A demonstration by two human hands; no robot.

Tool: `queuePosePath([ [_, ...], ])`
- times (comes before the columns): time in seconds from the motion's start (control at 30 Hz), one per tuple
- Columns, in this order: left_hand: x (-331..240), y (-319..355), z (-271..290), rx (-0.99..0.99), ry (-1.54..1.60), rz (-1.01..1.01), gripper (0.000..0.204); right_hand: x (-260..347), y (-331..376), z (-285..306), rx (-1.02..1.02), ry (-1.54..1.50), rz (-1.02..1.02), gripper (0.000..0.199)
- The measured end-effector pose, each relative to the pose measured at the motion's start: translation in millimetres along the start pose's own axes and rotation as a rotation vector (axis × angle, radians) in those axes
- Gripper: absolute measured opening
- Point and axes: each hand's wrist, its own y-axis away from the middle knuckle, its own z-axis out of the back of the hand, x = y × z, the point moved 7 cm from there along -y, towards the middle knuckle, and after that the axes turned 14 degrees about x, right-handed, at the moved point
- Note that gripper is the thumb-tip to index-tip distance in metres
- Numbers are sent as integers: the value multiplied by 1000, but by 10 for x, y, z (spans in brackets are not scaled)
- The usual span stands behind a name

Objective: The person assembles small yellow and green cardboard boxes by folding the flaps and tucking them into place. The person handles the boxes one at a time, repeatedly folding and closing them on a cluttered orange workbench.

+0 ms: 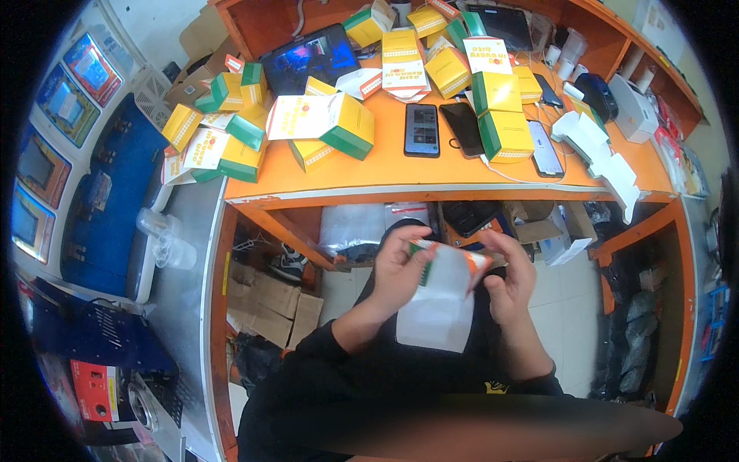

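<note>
In front of my lap is a partly folded paper food box (437, 304), its plain white inside turned toward me and green and orange print at its upper edges. My left hand (400, 269) is closed on its upper left side, with the thumb over the green edge. At the other side my right hand (509, 281) is curved, thumb and fingers apart, around the orange-printed flap. It is slightly blurred, and whether a fingertip touches the flap is hard to see. Above, on the orange desk (346, 179), lie several folded yellow, green and white boxes (327, 123).
Phones (421, 131) lie mid-desk beside a cable. An unfolded white carton (596, 158) hangs over the front edge at right. A lit screen (312, 61) stands behind the boxes. Clear plastic cups (171, 242) sit on the metal counter at left. Flattened cardboard (269, 304) lies below.
</note>
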Motion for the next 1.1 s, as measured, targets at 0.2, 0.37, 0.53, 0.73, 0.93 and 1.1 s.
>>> queuePosePath([
  [0.2, 42, 115, -72, 38, -162, 153, 14, -265, 180, -279, 467, -12, 59, 25],
  [0.37, -97, -69, 41, 236, 128, -29, 46, -545, 222, 89, 130, -27, -75, 40],
  [0.53, -83, -38, -71, 448, 388, 83, 155, -787, 220, 520, -531, -625, 4, 45],
  [0.73, -32, -7, -1, 215, -35, 41, 128, -542, 56, 29, -219, -50, -114, 60],
  [0.93, -114, 14, -114, 495, -253, -122, 115, -336, -151, -475, 226, 448, -33, 63],
  [1.1, -235, 49, -90, 374, -256, -334, 101, -159, -204, -730, 349, 238, 57, 61],
])
